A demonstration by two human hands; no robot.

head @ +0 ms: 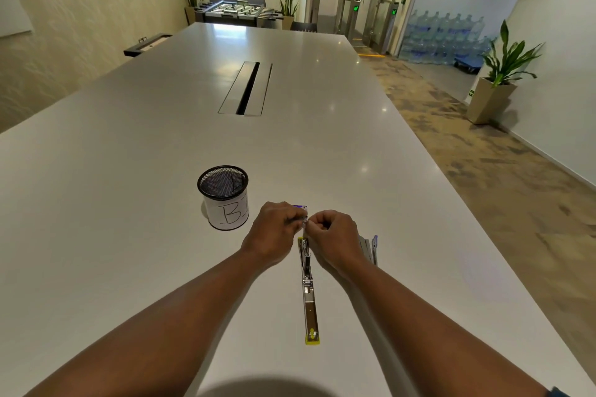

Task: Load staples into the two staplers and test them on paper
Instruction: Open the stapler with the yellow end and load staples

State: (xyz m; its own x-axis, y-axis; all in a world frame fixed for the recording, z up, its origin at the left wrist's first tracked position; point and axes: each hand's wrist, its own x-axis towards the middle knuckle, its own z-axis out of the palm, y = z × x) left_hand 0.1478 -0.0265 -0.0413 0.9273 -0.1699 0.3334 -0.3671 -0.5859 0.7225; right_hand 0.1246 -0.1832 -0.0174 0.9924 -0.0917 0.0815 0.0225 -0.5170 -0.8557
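A cup [225, 200] stands on my left on the worktop [129, 171]. My left hand [274, 232] and right hand [335, 238] meet, pinching staples [303, 219] above the open stapler [308, 287]. The second stapler [371, 250] waits right; nothing looks loaded or tested yet.

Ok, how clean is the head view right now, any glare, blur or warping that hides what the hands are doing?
Head view: wide-angle warping bends the table edges; ceiling-light glints dot its glossy top, away from the work. The left hand and right hand are fairly sharp, but the small thing they pinch is too tiny to identify. The opened stapler shows clearly.
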